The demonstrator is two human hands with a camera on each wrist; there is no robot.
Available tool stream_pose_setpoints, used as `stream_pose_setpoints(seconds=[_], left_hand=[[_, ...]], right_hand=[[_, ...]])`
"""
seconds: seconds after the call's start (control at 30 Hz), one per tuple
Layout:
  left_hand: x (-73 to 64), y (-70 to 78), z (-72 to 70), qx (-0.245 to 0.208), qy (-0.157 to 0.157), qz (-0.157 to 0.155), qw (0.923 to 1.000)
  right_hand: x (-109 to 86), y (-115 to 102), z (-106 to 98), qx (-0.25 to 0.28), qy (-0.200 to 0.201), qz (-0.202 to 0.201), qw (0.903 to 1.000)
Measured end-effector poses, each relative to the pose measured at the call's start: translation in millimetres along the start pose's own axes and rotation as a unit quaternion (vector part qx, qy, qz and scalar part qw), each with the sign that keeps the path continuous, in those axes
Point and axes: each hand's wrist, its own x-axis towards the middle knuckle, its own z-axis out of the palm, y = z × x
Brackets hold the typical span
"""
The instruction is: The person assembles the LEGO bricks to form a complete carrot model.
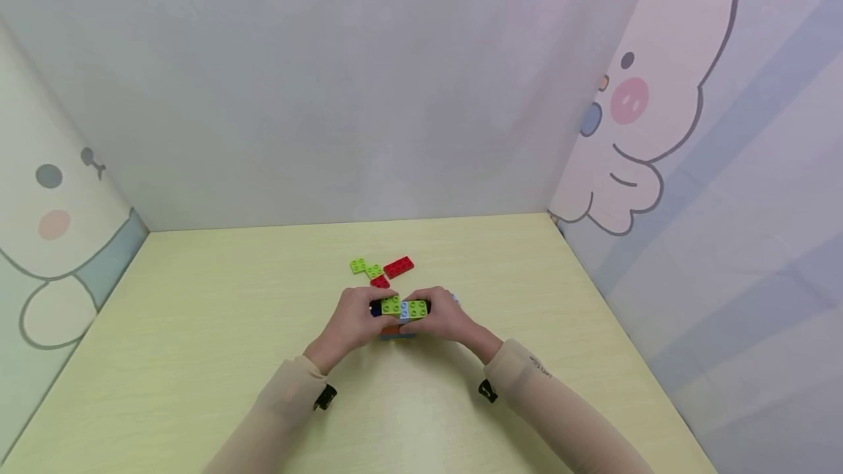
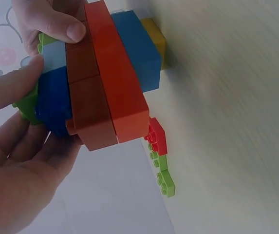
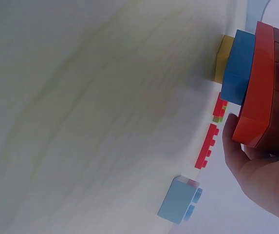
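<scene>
Both hands hold a stack of toy building bricks at the middle of the table. From the bottom it has a yellow brick, a blue brick, a long red brick, brown bricks, then a dark blue brick and a light blue brick. Two lime green bricks top it in the head view. The left hand pinches the upper left end, thumb near and fingers behind. On the right end, the right hand grips likewise, covering part of the upper layers.
Beyond the stack lie a red plate, lime green pieces and a smaller red piece. A loose light blue brick sits behind the right hand. Cloth walls with cartoon animals enclose the pale table.
</scene>
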Motion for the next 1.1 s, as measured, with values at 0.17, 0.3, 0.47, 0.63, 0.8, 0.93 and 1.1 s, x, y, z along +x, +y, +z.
stream_pose_setpoints(seconds=[0.17,0.3,0.47,0.63,0.8,0.93,1.1], left_hand=[[-0.1,-1.5,1.1,-0.01,0.005,0.001,0.9999],[0.9,-1.9,1.2,-0.023,0.006,0.003,0.9997],[1.7,-4.6,2.3,-0.033,0.01,-0.009,0.9994],[2.3,-6.2,3.1,-0.041,0.013,-0.02,0.9989],[0.4,-6.7,3.5,-0.043,0.015,-0.026,0.9986],[-1.1,-6.0,3.0,-0.04,0.017,-0.026,0.9987],[0.3,-5.7,3.2,-0.04,0.015,-0.023,0.9988]], right_hand=[[-0.4,0.0,-0.6,0.003,-0.001,-0.002,1.0],[-1.3,-0.9,-1.1,0.004,0.001,-0.002,1.0],[-1.0,-0.2,-1.1,0.006,0.0,-0.001,1.0],[-0.8,0.1,-1.1,0.007,-0.002,0.002,1.0],[-0.5,0.1,0.0,0.007,-0.003,0.001,1.0],[-0.2,-0.1,0.9,0.002,-0.005,-0.003,1.0],[-0.7,-1.8,-0.4,0.002,-0.001,-0.002,1.0]])
